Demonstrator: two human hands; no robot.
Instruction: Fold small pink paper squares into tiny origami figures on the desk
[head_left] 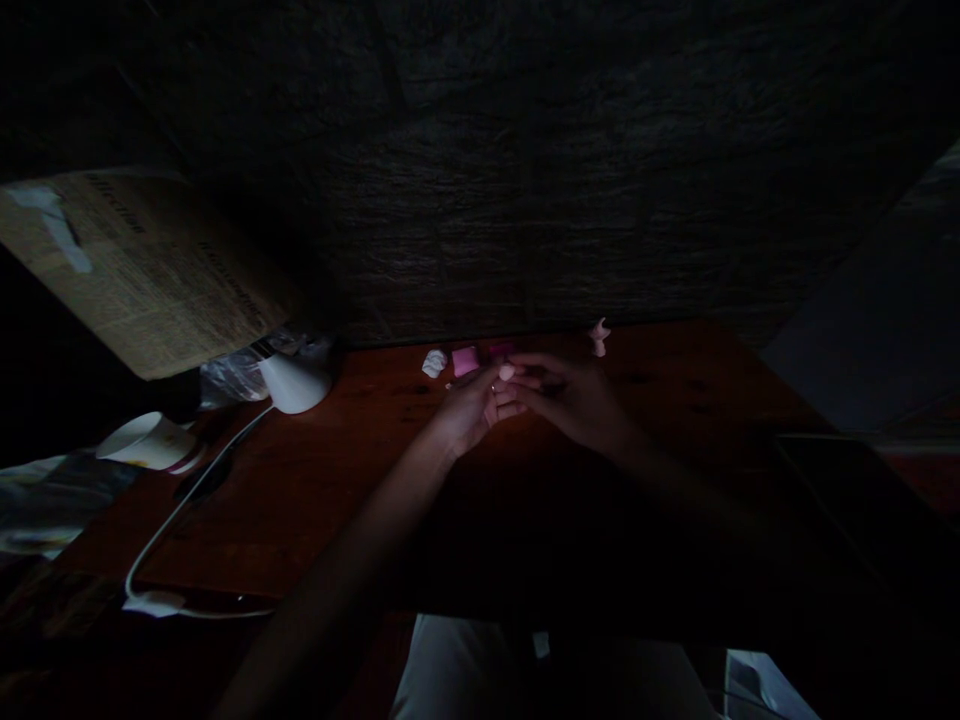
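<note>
Over the far part of the table, my two hands meet around a small pale pink lump (507,371) that looks like modelling clay. My left hand (480,405) has its fingers curled under the lump, and a ring shows on one finger. The fingertips of my right hand (574,395) close on it from the right. Just behind lie a crumpled white lump (433,362), a pink block (465,360) and a dark magenta piece (502,349), partly covered by the hands. A small pale pink figure (599,337) stands to the right, near the wall.
At the left are a white lamp-like cone (296,383) with a white cable (169,515), a paper cup (146,441) on its side and a large printed brown sheet (150,270). A dark flat panel (862,500) lies on the right. The wooden table (300,500) is dimly lit.
</note>
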